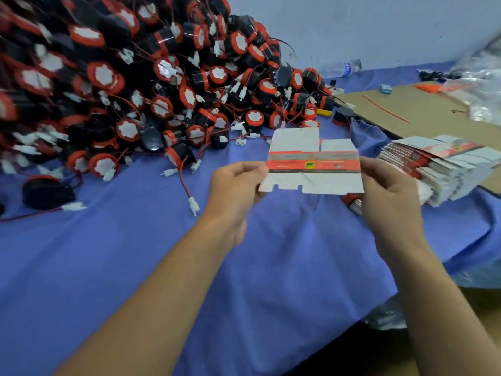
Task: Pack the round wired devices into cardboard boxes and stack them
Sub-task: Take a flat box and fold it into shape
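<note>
A flat, unfolded cardboard box (pixel 311 164), white with a red and grey printed band, is held above the blue cloth between both hands. My left hand (pixel 235 188) pinches its left edge and my right hand (pixel 387 191) grips its right edge. A big heap of round black-and-red wired devices (pixel 130 85) with white connectors fills the upper left. One more device (pixel 352 200) lies partly hidden under the box by my right hand. A stack of flat boxes (pixel 439 169) lies to the right.
Blue cloth (pixel 162 253) covers the table. A brown cardboard sheet (pixel 406 109) lies at the back right with a plastic bag (pixel 482 77) on it. A water bottle (pixel 340 68) lies near the wall. The table edge runs along the lower right.
</note>
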Tool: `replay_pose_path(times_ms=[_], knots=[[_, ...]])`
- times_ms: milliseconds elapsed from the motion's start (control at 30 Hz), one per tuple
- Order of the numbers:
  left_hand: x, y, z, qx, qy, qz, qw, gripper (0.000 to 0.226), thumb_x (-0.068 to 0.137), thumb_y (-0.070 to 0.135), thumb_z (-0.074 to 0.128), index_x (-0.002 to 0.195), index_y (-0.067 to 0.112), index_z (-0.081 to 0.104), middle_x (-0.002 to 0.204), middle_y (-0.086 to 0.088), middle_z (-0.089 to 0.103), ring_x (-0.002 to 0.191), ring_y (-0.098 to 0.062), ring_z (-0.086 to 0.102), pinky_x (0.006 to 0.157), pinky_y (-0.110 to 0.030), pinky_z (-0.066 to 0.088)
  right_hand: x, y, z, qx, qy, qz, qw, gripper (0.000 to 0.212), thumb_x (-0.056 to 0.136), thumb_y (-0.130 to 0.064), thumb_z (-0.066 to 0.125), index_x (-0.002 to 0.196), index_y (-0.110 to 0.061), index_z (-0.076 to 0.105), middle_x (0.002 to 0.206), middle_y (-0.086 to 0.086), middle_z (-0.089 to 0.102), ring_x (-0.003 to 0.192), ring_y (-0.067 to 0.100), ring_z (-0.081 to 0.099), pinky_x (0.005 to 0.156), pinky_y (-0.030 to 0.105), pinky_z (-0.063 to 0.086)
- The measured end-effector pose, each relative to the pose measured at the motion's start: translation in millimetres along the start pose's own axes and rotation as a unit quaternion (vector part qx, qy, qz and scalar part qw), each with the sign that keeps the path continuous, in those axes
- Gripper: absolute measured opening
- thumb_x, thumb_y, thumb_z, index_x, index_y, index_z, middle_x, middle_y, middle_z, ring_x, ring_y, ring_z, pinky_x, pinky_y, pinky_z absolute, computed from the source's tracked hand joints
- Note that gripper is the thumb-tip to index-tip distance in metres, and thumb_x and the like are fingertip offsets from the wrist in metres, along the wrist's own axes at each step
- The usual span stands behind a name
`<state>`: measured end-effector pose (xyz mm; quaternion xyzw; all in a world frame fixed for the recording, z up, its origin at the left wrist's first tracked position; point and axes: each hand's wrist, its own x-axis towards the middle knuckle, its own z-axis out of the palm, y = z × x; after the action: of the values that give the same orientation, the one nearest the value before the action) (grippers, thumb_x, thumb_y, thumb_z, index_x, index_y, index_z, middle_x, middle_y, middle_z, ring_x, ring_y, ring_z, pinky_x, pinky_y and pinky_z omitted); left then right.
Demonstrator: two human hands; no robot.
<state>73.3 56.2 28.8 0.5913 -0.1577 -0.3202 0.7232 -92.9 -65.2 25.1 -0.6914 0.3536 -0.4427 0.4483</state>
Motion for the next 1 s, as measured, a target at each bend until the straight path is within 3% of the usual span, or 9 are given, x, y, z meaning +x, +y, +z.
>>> replay_pose_path(times_ms=[100, 200, 400, 500, 567, 700, 833, 1000], knots=[[-27.3, 13.8, -52.4, -0.005, 0.059, 0.039, 0.997, 0.008, 0.097, 0.011, 0.070, 0.099, 0.014, 0.076, 0.089, 0.001, 0.080, 0.076, -0.007, 0.073, 0.071, -0.024, 0.062, -16.0, -11.7, 39.6, 0.019, -0.090, -0.066, 0.994, 0.038, 0.097, 0.003, 0.061, 0.120, -0.024, 0.075, 0.110, -0.009, 0.078, 0.106, 0.008, 0.072, 0.091, 0.032, 0.058], [-52.7, 24.2, -105.6, -0.017, 0.126, 0.071, 0.989, 0.013, 0.097, 0.010, 0.070, 0.107, 0.016, 0.076, 0.095, -0.001, 0.081, 0.080, -0.009, 0.074, 0.071, -0.021, 0.060, -36.0, -21.8, 84.2, 0.061, -0.142, -0.067, 0.986, 0.057, 0.093, 0.003, 0.069, 0.144, -0.018, 0.057, 0.129, -0.006, 0.069, 0.111, 0.005, 0.069, 0.094, 0.023, 0.054], [-96.7, 27.4, -190.7, -0.021, 0.185, 0.108, 0.977, 0.017, 0.101, 0.014, 0.063, 0.102, 0.018, 0.080, 0.101, -0.004, 0.080, 0.091, -0.013, 0.076, 0.079, -0.021, 0.061, -85.9, -33.5, 163.8, 0.078, -0.230, -0.119, 0.963, 0.054, 0.085, 0.010, 0.074, 0.131, -0.016, 0.066, 0.132, -0.003, 0.067, 0.117, -0.003, 0.063, 0.105, 0.026, 0.051], [-109.4, 21.0, -219.6, 0.058, 0.187, 0.153, 0.969, 0.027, 0.104, 0.006, 0.056, 0.112, 0.021, 0.077, 0.109, 0.004, 0.079, 0.104, -0.010, 0.074, 0.087, -0.019, 0.058, -105.0, -36.3, 192.7, 0.095, -0.269, -0.137, 0.948, 0.060, 0.086, -0.016, 0.077, 0.131, -0.051, 0.058, 0.129, -0.033, 0.063, 0.122, -0.008, 0.058, 0.100, 0.013, 0.047], [-112.5, 15.3, -236.6, 0.149, 0.221, 0.192, 0.945, 0.033, 0.103, 0.002, 0.058, 0.115, 0.026, 0.076, 0.110, 0.013, 0.078, 0.107, -0.004, 0.072, 0.091, -0.020, 0.057, -114.5, -38.1, 208.8, 0.098, -0.287, -0.126, 0.945, 0.063, 0.082, -0.029, 0.073, 0.130, -0.061, 0.050, 0.123, -0.042, 0.060, 0.119, -0.011, 0.058, 0.095, 0.008, 0.045], [-114.3, 0.2, -256.8, 0.269, 0.261, 0.240, 0.896, 0.046, 0.099, 0.004, 0.063, 0.119, 0.045, 0.069, 0.114, 0.032, 0.071, 0.109, 0.007, 0.065, 0.085, -0.008, 0.049, -122.8, -28.5, 231.3, 0.069, -0.305, -0.120, 0.942, 0.077, 0.080, -0.030, 0.081, 0.139, -0.058, 0.040, 0.123, -0.047, 0.055, 0.120, -0.014, 0.054, 0.096, 0.006, 0.042], [-113.4, -23.8, -268.4, 0.325, 0.243, 0.236, 0.883, 0.049, 0.094, -0.006, 0.065, 0.131, 0.025, 0.069, 0.131, 0.014, 0.068, 0.117, -0.002, 0.063, 0.085, -0.012, 0.049, -130.7, -10.5, 237.9, 0.023, -0.352, -0.107, 0.930, 0.088, 0.080, -0.019, 0.087, 0.148, -0.046, 0.038, 0.116, -0.057, 0.050, 0.113, -0.021, 0.054, 0.088, 0.000, 0.042], [-109.9, -26.0, -272.9, 0.351, 0.231, 0.234, 0.876, 0.052, 0.092, -0.011, 0.060, 0.131, 0.022, 0.070, 0.126, 0.018, 0.067, 0.106, 0.007, 0.062, 0.085, -0.009, 0.047, -130.7, -5.2, 236.4, -0.017, -0.342, -0.116, 0.932, 0.088, 0.079, -0.024, 0.088, 0.152, -0.039, 0.041, 0.113, -0.062, 0.046, 0.109, -0.028, 0.050, 0.088, -0.004, 0.039]])
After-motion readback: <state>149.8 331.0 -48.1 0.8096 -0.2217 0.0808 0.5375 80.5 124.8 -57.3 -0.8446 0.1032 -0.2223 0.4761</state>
